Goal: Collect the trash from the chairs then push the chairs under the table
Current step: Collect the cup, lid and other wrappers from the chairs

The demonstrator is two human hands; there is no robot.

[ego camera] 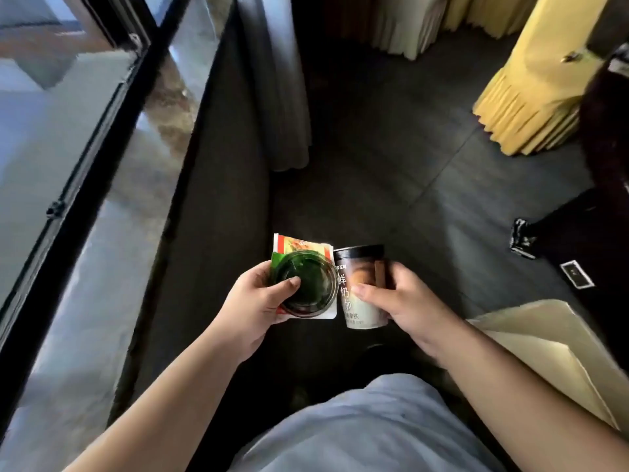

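My left hand [257, 306] grips a dark green round plastic lid or cup [306, 284] together with a flat white and orange snack wrapper [299, 245] beneath it, thumb pressed on top. My right hand [405, 301] holds a paper drink cup [362, 291] with a dark rim and printed characters, fingers curled round its side. Both are held in front of my body above the dark floor. A yellow-covered chair [531, 97] with a pleated skirt stands at the far right, and a cream-covered seat [551, 349] lies at my lower right.
A glass wall with a black frame [85, 165] runs along the left. Grey curtains [275, 97] hang at the top centre, pale ones [408, 25] behind. A dark object with white labels [575, 240] stands at right. Dark tiled floor [391, 165] stretches ahead.
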